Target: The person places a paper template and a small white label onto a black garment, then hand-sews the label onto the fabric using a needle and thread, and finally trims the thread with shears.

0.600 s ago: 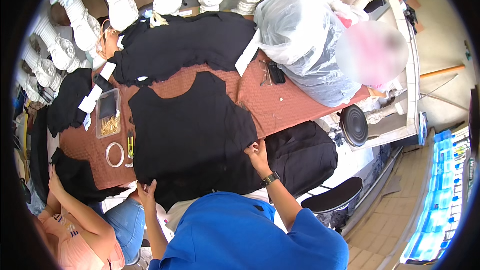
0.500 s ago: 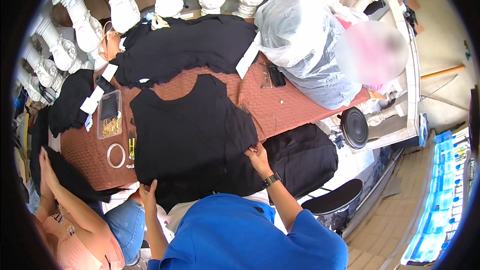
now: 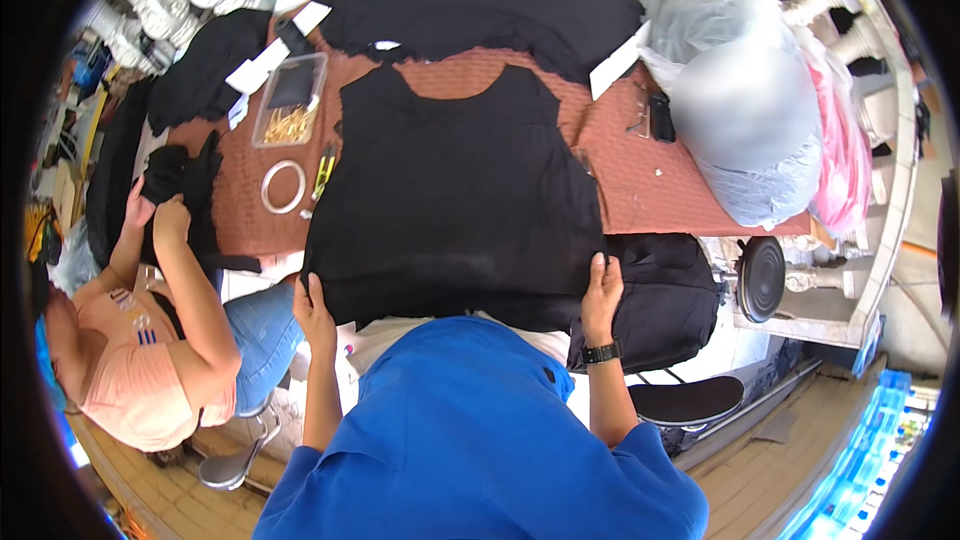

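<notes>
Head view shows me the reddish-brown table [image 3: 690, 195] running left to right across the frame, and on it a black sleeveless garment [image 3: 450, 180] spread flat, neckline away from me and hem toward me, so its long axis runs straight out from my chest. Both hands sit at that near hem: my left hand [image 3: 313, 308] pinches the lower left corner, and my right hand [image 3: 602, 285], with a dark wristwatch [image 3: 601, 352], presses fingers-down on the lower right edge, so neither is nearer than the other. More black fabric [image 3: 480, 0] lies beyond the neckline. A bulging grey plastic bag [image 3: 745, 110] sits at the table's right end. At the left, a seated person's hands [image 3: 155, 215] work another black piece. Smaller things sit left of the garment: a clear tray [image 3: 285, 100] and a white ring [image 3: 283, 187].
</notes>
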Motion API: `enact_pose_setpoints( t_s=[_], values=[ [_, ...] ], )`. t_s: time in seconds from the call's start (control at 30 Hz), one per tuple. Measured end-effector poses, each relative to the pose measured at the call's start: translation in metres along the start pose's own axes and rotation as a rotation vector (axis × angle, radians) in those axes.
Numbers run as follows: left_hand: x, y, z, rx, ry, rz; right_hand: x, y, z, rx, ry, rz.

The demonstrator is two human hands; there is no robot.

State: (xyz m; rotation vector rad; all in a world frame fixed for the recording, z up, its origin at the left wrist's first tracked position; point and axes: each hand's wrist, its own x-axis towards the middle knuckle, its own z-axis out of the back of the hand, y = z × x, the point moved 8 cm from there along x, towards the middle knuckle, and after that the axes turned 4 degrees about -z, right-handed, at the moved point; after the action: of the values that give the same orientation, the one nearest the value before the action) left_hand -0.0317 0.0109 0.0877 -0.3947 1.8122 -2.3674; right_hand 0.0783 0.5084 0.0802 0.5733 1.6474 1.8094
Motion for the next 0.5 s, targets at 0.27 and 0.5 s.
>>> enact_pose_setpoints(
  t_s=[0.27, 0.5],
  values=[
    [-0.015, -0.003, 0.028, 0.097, 0.057, 0.163, -0.019, -0.010, 0.026, -0.226, -0.002, -0.115],
    [0.027, -0.079, -0.020, 0.313, -0.012, -0.425, 0.001, 0.089, -0.027, -0.634, -0.166, 0.584]
  ],
)
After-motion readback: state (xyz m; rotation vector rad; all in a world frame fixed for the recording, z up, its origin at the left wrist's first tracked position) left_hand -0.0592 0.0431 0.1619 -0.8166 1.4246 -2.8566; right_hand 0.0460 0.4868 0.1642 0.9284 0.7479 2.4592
